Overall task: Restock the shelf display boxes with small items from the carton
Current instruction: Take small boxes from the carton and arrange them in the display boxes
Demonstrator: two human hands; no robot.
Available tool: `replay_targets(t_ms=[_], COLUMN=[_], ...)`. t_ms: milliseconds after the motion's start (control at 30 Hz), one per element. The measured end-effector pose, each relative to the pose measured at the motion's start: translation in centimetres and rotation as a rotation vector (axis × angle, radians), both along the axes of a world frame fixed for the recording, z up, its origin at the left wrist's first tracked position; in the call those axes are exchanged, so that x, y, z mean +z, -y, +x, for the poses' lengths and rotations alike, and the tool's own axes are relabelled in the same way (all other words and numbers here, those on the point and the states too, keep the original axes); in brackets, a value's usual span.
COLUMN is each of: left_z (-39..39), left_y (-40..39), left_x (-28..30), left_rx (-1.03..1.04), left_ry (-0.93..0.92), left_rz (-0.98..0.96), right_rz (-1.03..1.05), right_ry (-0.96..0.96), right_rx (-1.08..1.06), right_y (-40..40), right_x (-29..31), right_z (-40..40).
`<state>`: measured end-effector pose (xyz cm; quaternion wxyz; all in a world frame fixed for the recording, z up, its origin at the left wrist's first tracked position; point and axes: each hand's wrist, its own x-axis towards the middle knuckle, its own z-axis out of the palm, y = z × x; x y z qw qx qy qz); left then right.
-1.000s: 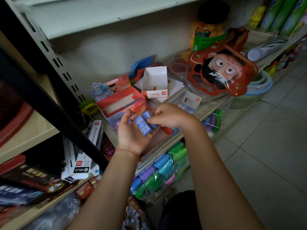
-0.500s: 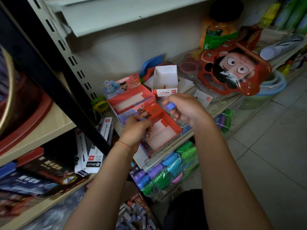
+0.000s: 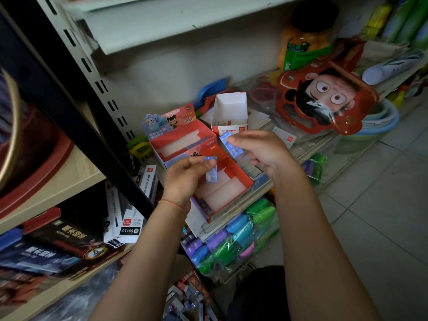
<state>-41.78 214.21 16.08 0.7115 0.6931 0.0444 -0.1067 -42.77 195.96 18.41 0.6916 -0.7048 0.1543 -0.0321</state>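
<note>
While both hands are raised above the shelf (image 3: 308,144), a small blue packet is pinched in each. The left hand (image 3: 185,179) is curled round the left blue packet (image 3: 211,173), which hangs upright from the thumb and fingers (image 3: 196,161) with its lower end free, just over the near red display box (image 3: 222,181). The right hand (image 3: 261,154) is closed on the right blue packet (image 3: 231,144), which is gripped at its near edge by the fingertips and is tilted, its far corner pointing toward the white open box (image 3: 230,112). The two packets are held apart, neither touching the other nor either box (the right one higher and farther back than the left).

The near red display box is seen open, with white dividers inside; whether anything lies in its compartments cannot be told. Behind it and to the left stands a second red display box (image 3: 183,140) with a cartoon header card. To the right, a red cartoon-face pack (image 3: 324,98) is laid on the shelf. Below the shelf edge, bagged coloured items (image 3: 240,235) are hung.
</note>
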Motion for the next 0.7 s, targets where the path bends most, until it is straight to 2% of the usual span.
replay_targets(t_ms=[233,400,500,567,700], left_z=[1.7,3.3,4.2,5.3,7.0], left_y=[-0.2,-0.9,-0.8,-0.7,-0.1], left_x=[0.0,-0.9,-0.2,0.4,0.5], left_rx=[0.224,0.391,0.493,0.506,0.489], left_ry=[0.064,0.156,0.242,0.280,0.235], left_rz=[-0.017,0.062,0.152,0.108,0.169], right_rz=[0.080,0.078,-0.075,-0.234,-0.538], right_ry=[0.023,0.122,0.191,0.243,0.310], right_rx=[-0.024,-0.074,-0.087,-0.078,0.053], right_y=[-1.4,-3.0,-3.9,-4.4,-4.8], right_x=[-0.8,-1.2,-0.9,-0.1,0.8], right_z=[1.1,2.1,4.2,6.4,11.0])
